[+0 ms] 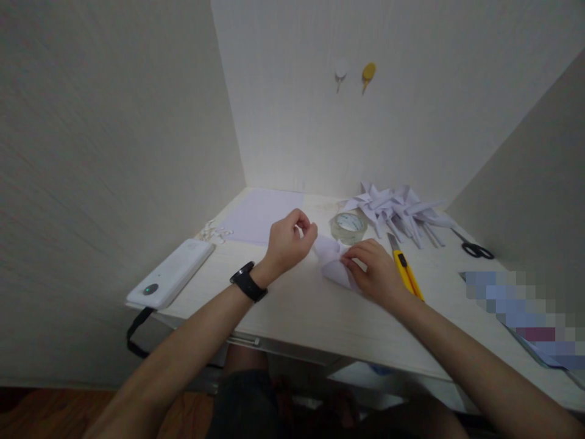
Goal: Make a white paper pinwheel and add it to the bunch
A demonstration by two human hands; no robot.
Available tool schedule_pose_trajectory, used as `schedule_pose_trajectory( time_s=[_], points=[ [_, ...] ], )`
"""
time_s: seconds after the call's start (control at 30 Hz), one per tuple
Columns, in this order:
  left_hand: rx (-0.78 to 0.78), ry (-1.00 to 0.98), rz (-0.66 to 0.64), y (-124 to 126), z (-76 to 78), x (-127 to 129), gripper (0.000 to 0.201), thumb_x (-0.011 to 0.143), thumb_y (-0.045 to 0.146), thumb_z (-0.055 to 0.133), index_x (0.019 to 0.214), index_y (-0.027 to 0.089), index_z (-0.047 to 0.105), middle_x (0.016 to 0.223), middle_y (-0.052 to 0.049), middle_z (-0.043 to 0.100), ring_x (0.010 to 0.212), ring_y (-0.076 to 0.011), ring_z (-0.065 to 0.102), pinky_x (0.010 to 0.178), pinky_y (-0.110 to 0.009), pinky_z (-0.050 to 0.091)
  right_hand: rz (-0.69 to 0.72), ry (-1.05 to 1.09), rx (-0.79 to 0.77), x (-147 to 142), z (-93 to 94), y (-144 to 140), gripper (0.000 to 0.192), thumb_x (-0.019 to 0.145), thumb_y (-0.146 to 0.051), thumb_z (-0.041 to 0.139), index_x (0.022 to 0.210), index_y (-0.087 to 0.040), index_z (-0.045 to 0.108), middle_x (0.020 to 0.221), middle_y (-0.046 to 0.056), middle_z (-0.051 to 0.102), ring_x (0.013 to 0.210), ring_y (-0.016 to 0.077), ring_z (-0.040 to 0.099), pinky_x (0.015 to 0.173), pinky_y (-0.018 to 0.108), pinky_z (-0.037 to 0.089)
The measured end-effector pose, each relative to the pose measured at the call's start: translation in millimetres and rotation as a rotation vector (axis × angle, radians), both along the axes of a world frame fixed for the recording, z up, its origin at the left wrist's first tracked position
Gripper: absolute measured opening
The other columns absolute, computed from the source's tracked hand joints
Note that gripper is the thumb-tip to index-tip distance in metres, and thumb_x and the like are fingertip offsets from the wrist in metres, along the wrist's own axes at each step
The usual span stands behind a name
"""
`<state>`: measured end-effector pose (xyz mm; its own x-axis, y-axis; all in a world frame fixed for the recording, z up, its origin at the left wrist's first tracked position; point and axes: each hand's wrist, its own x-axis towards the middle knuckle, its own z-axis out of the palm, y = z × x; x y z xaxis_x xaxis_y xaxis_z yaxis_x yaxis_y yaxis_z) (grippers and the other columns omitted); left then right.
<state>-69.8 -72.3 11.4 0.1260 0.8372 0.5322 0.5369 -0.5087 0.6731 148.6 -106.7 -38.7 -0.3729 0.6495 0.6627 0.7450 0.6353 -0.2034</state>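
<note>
Folded white paper (333,268) lies on the pale, faintly grained desk (283,314) in front of me, thin and smooth, curling into a soft cone-like flap with a pointed edge. My right hand (377,273) has hold of it: thumb and fingertips are pinched together on the raised curl at its right side. My left hand (291,241) is held just left of the paper, fingers curled round towards the thumb in a small loop; I cannot tell whether anything is caught between the tips. A black, dull-surfaced watch (249,281) circles that wrist.

Just behind the paper sits a glossy, see-through ring of tape (348,231). Beyond it, to the right, crisp paper pinwheels (388,208) heap up in sharp, overlapping points. A flat, matte sheet (256,213) lies at the back left. Near my right forearm rests a yellow cutter (408,274), long and slim, its blade bared.
</note>
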Motion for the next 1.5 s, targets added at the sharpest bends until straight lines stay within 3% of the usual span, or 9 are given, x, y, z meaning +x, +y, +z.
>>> schedule_pose_trajectory(
  time_s=[0.1,0.17,0.23,0.33,0.47,0.7,1.03,1.2,1.5],
  points=[
    [-0.089,0.051,-0.086,11,-5.3,-9,0.033,0.084,0.023,0.040,0.052,0.019,0.045,0.052,0.001,0.046,0.057,-0.0124,0.045,0.058,-0.025,0.034,-0.097,0.081,-0.003,0,-0.5,1,0.014,0.089,-0.024,0.057,0.078,-0.020,0.065,0.081,0.008,0.068,0.082,0.0254,0.058,0.074,0.039,0.045],
    [-0.233,0.051,-0.196,19,-13.4,-9,0.029,0.080,0.021,0.041,0.054,0.018,0.051,0.057,-0.001,0.053,0.063,-0.0141,0.050,0.060,-0.025,0.037,-0.163,0.143,0.025,0,0.1,1,0.014,0.089,-0.025,0.057,0.078,-0.021,0.064,0.080,0.008,0.068,0.081,0.0253,0.059,0.074,0.039,0.046],
    [-0.402,0.003,-0.330,24,-22.0,-5,0.016,0.073,0.021,0.051,0.073,0.016,0.065,0.073,-0.003,0.065,0.076,-0.0163,0.058,0.065,-0.025,0.043,-0.216,0.212,0.067,1,1.2,1,0.014,0.090,-0.026,0.057,0.079,-0.021,0.063,0.081,0.008,0.068,0.081,0.0247,0.060,0.075,0.038,0.046],
    [-0.570,-0.154,-0.636,22,-29.6,6,0.041,0.063,0.017,0.068,0.104,0.016,0.068,0.109,-0.008,0.070,0.104,-0.0223,0.061,0.082,-0.030,0.048,-0.268,0.277,0.125,1,2.9,0,0.013,0.091,-0.026,0.055,0.080,-0.021,0.062,0.080,0.007,0.067,0.080,0.0232,0.061,0.073,0.037,0.046],
    [-0.629,-0.343,-0.875,7,-26.4,15,0.046,0.071,0.032,0.078,0.113,0.016,0.066,0.122,-0.012,0.066,0.116,-0.0259,0.058,0.097,-0.038,0.044,-0.287,0.190,0.217,-1,3.2,-2,0.012,0.092,-0.024,0.055,0.084,-0.019,0.063,0.082,0.008,0.067,0.082,0.0237,0.060,0.075,0.037,0.046],
    [-0.628,-0.522,-0.827,6,-29.7,17,0.039,0.086,0.044,0.067,0.110,0.014,0.070,0.113,-0.010,0.070,0.106,-0.0211,0.061,0.102,-0.038,0.042,-0.256,0.085,0.308,-6,2.9,-4,0.007,0.091,-0.018,0.058,0.087,-0.017,0.063,0.084,0.008,0.067,0.082,0.0229,0.059,0.075,0.036,0.047],
    [-0.753,-0.782,-0.551,7,-32.7,18,0.034,0.068,0.036,0.084,0.089,0.010,0.076,0.094,-0.008,0.073,0.086,-0.0155,0.065,0.089,-0.033,0.052,-0.179,0.118,0.333,-4,-0.6,-3,0.007,0.089,-0.013,0.059,0.091,-0.018,0.064,0.085,0.008,0.066,0.081,0.0219,0.058,0.072,0.035,0.047],
    [-0.769,-0.804,-0.588,5,-29.1,17,0.040,0.067,0.036,0.084,0.098,0.012,0.075,0.096,-0.009,0.074,0.088,-0.0173,0.067,0.089,-0.034,0.052,-0.146,0.106,0.343,-5,-1.4,-3,0.009,0.089,-0.012,0.059,0.092,-0.018,0.065,0.085,0.008,0.065,0.081,0.0215,0.058,0.071,0.035,0.047],
    [-0.730,-0.742,-0.647,4,-30.1,19,0.035,0.073,0.044,0.078,0.084,0.012,0.074,0.090,-0.010,0.073,0.086,-0.0170,0.067,0.089,-0.033,0.050,-0.101,0.026,0.406,-6,2.7,-7,0.015,0.088,-0.007,0.057,0.096,-0.017,0.064,0.086,0.008,0.068,0.082,0.0224,0.057,0.072,0.037,0.047]
  ],
)
